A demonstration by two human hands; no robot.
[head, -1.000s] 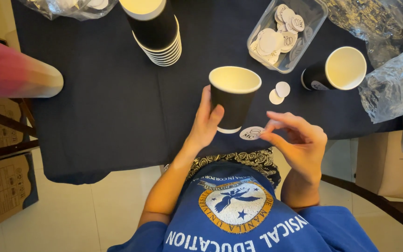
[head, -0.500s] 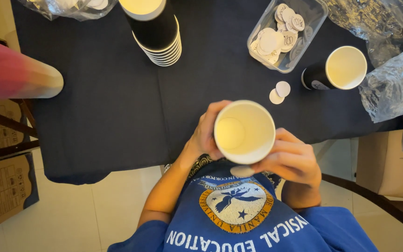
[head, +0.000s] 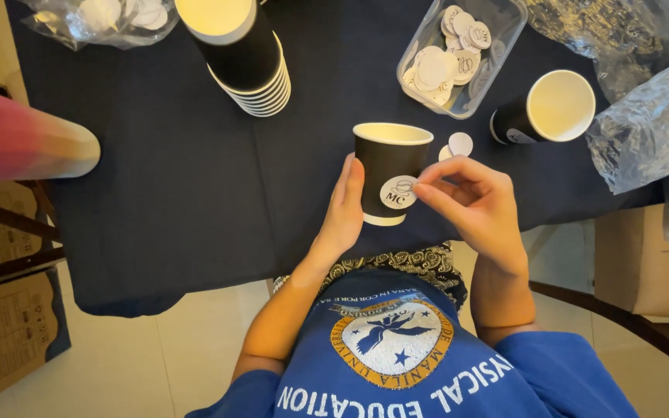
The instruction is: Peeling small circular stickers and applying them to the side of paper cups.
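Left hand (head: 344, 207): It is flat against the left side of the black cup (head: 391, 172). The fingers are out long and point up the cup's side. They hold the cup steady but do not wrap all the way round it.

Right hand (head: 470, 197): It is on the right side of the cup. The thumb and first finger (head: 430, 172) are pinched close, and their tips sit right at the edge of the round white sticker (head: 398, 192). I cannot tell if they press the sticker or only touch it.

Round white sticker: It is on the front wall of the cup, low down, facing the person. It lies just left of the right fingertips.

Black cup: It stands upright near the front edge of the dark table (head: 156, 193). Its open mouth is up, so its long way runs up and down. It sits between the two hands.

Nearer hand: The right hand is nearer the sticker. The left hand is on the cup's far side from it.

Loose stickers (head: 458, 145): Two lie on the table just behind the cup.

Clear box (head: 497, 58): It is farther back and full of more white stickers.

Second cup (head: 545, 111): It lies tilted to the right of the box.

Cup stack (head: 245, 54): It stands far back on the left.
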